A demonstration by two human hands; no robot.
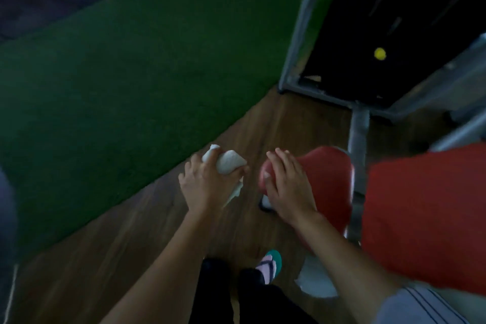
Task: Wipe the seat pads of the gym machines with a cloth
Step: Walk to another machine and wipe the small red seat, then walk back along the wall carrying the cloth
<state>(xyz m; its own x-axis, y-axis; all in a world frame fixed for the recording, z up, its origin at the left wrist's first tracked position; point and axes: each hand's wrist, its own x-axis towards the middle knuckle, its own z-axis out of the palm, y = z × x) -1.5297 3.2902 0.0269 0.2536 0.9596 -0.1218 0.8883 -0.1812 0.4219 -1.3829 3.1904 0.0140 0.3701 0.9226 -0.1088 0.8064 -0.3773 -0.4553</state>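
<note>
Fingers (pixel 210 163) of my left hand (pixel 202 184) bunched round white cloth (pixel 228 162), off the red seat pad (pixel 326 187); right hand (pixel 286 187) flat, open on pad's front edge. Risk: loose tail slips free w/ a weak grip.
</note>
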